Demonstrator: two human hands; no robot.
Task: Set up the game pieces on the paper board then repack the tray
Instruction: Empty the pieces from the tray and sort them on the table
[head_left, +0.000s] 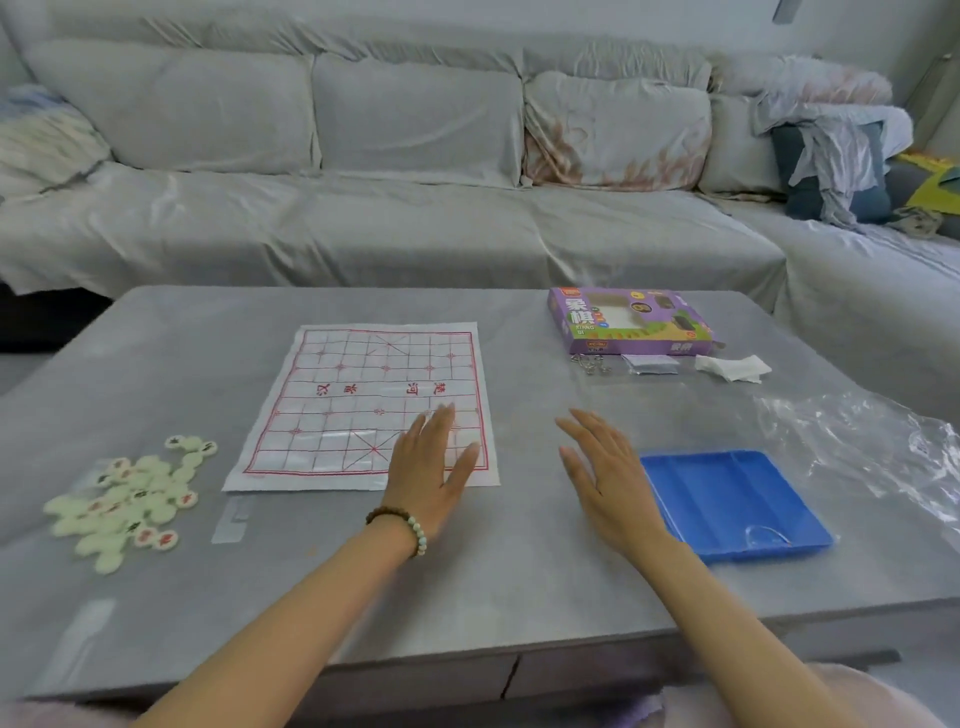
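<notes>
**On the table: board laid, no piece yet placed**

On the grey table (467, 597) the paper board (363, 405) lies flat and bare. The game pieces (130, 499) sit heaped well to its left. The blue tray (727, 499) on its right holds no pieces. The left hand (431, 467), fingers straight, covers the board's near right corner. The right hand (608, 478), fingers spread, holds nothing beside the tray. Judgement: set-up not begun; the next move calls for a reach to the heap.

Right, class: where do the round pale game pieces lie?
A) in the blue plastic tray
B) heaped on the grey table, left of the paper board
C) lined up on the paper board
B: the round pale game pieces lie heaped on the grey table left of the red-lined paper board.
</notes>
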